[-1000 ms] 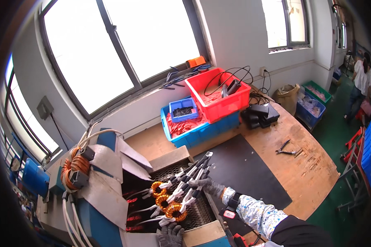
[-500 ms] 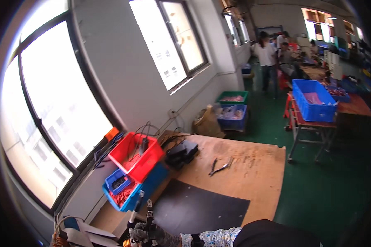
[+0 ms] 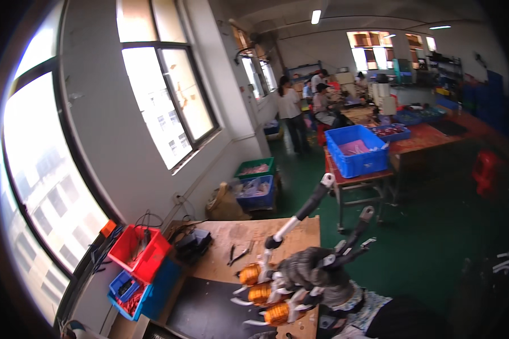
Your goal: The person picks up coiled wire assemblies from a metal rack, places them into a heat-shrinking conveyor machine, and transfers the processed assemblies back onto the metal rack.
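My right hand (image 3: 316,271), in a grey knit glove, is closed around a bunch of orange wire-wound coils with cable leads (image 3: 260,294). The coils hang on the hand's left side with bare white ends sticking out. Thick black and white leads ending in metal lugs (image 3: 327,180) point up and to the right. The bunch is held above the workbench's right edge. At the lower edge a sliver of grey (image 3: 263,335) may be my left glove; its fingers are hidden. Below the held coils lies a black mat (image 3: 203,308), with pliers (image 3: 240,253) beyond it on the wood.
A red bin (image 3: 138,251) and a blue bin (image 3: 158,294) stand at the bench's left by the window. Black boxes (image 3: 192,243) sit at its back corner. A large blue crate (image 3: 356,152) rests on a red table ahead. People (image 3: 291,110) are farther back.
My view has swung right and up. My right hand has risen from the bench's front into fuller view with the coils and leads, now above the bench's right side.
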`<state>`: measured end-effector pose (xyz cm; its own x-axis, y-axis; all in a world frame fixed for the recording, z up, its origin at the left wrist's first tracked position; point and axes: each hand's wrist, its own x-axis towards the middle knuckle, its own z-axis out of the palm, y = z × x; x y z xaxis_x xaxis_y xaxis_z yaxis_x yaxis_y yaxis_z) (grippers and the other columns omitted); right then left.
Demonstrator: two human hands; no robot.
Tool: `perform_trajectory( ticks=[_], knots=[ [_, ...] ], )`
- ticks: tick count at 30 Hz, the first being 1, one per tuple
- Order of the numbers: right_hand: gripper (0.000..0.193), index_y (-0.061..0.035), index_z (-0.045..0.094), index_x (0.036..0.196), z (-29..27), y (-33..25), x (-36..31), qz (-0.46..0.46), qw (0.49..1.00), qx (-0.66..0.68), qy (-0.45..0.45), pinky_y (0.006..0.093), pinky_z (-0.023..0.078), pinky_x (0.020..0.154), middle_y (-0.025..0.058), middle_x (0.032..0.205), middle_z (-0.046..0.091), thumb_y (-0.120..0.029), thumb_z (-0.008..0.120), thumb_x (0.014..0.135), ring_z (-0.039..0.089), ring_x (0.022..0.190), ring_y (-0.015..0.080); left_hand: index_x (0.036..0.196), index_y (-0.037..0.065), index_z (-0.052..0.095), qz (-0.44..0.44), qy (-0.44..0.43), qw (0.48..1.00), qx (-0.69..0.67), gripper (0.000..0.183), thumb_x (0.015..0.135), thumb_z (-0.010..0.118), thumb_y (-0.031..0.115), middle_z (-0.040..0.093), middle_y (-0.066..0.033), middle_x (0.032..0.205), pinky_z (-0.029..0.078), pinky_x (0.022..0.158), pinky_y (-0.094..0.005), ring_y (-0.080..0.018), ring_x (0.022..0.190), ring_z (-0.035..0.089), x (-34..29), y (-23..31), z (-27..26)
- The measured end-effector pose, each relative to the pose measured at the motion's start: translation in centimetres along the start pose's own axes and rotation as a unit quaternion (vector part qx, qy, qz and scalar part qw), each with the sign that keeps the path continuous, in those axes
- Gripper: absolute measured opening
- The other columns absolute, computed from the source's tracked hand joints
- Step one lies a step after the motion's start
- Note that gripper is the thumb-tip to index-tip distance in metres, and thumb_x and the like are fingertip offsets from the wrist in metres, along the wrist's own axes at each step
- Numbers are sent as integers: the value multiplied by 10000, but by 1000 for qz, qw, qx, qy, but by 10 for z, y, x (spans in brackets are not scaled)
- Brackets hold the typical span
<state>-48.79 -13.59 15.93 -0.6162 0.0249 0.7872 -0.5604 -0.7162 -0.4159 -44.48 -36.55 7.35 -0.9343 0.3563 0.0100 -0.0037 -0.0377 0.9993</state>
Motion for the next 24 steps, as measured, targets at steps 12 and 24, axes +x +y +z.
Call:
perform_trajectory(
  ticks=[12, 24],
  knots=[
    [200, -23, 529, 847, 21, -175, -171, 38, 941, -200, 269, 338, 430, 751, 50, 758, 524, -168, 648, 777, 518, 777, 170, 1296, 21, 364, 100, -340, 934, -45, 494, 922, 401, 342, 414, -121, 1298, 233, 1029, -302, -190, 1209, 362, 102, -120, 160],
    [200, -71, 489, 737, 108, -408, -335, -228, 881, -202, 363, 294, 368, 666, 5, 593, 395, -219, 607, 803, 412, 616, 143, 1252, 0, 380, -143, -698, 702, 17, 499, 871, 510, 295, 476, -136, 1209, 322, 970, -323, -211, 1114, 437, -101, -34, 410]
  ],
)
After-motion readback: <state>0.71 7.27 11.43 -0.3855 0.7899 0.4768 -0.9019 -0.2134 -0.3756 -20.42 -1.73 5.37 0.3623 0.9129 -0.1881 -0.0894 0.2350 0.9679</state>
